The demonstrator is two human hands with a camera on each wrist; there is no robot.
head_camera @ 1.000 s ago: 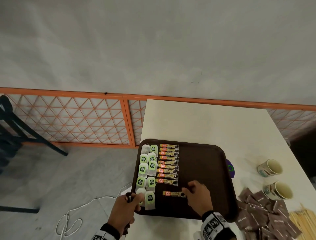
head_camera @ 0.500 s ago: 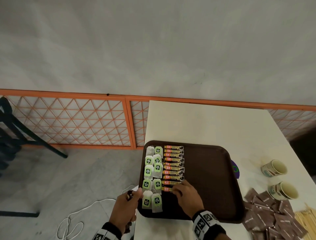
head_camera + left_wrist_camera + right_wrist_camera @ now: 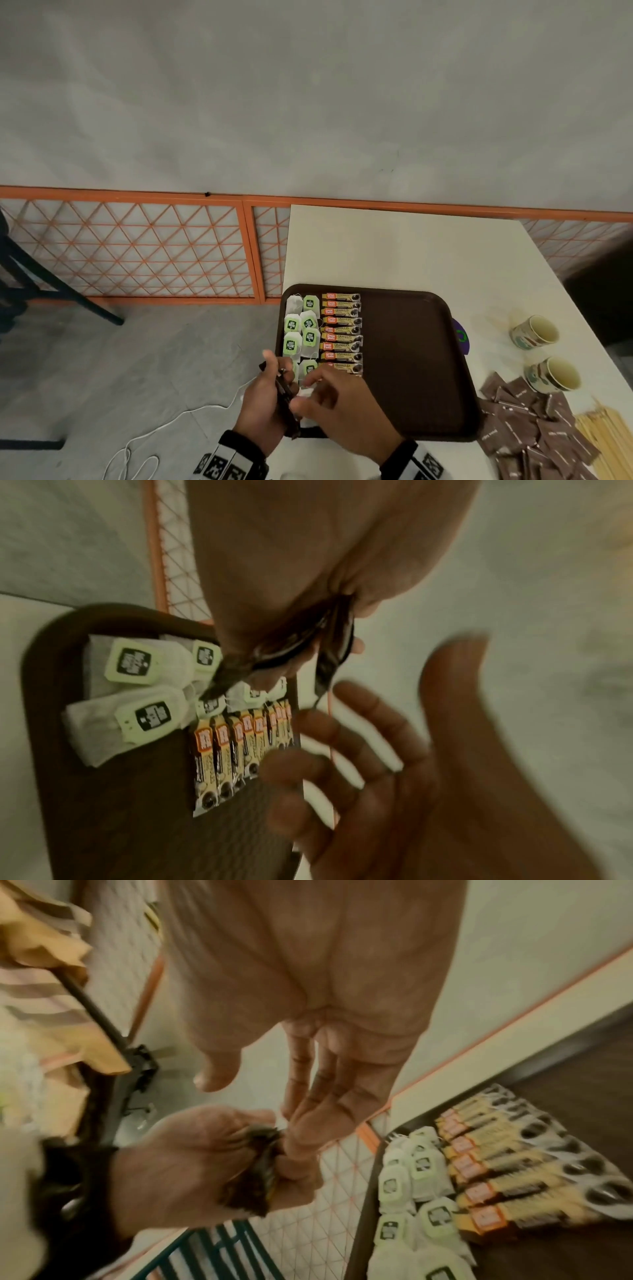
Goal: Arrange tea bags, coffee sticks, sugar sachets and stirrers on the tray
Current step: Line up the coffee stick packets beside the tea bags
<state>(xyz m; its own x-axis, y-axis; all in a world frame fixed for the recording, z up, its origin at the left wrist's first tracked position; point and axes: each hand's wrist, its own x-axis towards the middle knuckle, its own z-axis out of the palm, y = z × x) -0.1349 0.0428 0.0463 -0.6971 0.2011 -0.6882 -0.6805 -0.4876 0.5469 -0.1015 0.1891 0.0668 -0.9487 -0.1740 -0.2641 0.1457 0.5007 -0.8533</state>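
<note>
A person's left hand (image 3: pixel 263 401) grips a small bunch of dark brown sachets (image 3: pixel 286 402) at the near-left corner of a dark brown tray (image 3: pixel 411 359), its fingers curled round them, while the right hand (image 3: pixel 342 414) reaches in from the right with fingers extended and loose, its fingertips (image 3: pixel 301 1148) meeting the top of the bunch; whether they pinch a sachet cannot be told. Just beyond the fingers, two columns of tea bags (image 3: pixel 301 329) with green tags lie along the tray's left edge, and beside them, to the right of the fingers, a neat column of coffee sticks (image 3: pixel 342 330) runs front to back. The nearest tea bags and coffee sticks are partly hidden under the hands. The tray sits on a white table (image 3: pixel 394 246). Well to the right of the hands, off the tray, lie a heap of brown sugar sachets (image 3: pixel 534 425) and a pile of wooden stirrers (image 3: pixel 606 438), with two paper cups (image 3: pixel 548 356) tipped on their sides beyond them.
</note>
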